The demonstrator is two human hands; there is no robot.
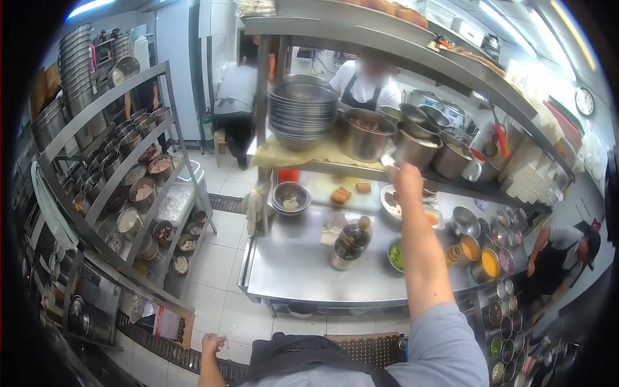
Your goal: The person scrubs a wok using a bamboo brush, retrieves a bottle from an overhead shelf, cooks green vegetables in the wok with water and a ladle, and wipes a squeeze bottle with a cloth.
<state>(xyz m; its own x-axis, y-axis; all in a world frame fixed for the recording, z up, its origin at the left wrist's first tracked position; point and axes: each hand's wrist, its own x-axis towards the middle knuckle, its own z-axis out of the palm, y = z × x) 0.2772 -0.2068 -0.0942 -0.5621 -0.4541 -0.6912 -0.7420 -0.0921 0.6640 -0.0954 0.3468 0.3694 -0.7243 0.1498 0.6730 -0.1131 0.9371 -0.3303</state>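
My right hand (pixel 406 182) is stretched forward over the steel worktable (pixel 290 258), at the edge of the middle shelf. Its fingers are closed by a small white thing whose kind I cannot make out. Just behind it on the shelf stand a steel pot with dark food (pixel 367 143) and another steel pot (pixel 418 151). Below my forearm are a white plate (pixel 389 205) with food and a bowl of green vegetables (pixel 395 255). My left hand (pixel 213 344) hangs low at my side above the floor, fingers loosely apart, holding nothing.
A dark sauce bottle (pixel 351 244) and a steel bowl (pixel 291 198) stand on the table. Stacked metal plates (pixel 303 109) fill the shelf's left end. A rack of pots (pixel 129 174) stands left. Co-workers are behind the shelf (pixel 366 84) and at right (pixel 561 248).
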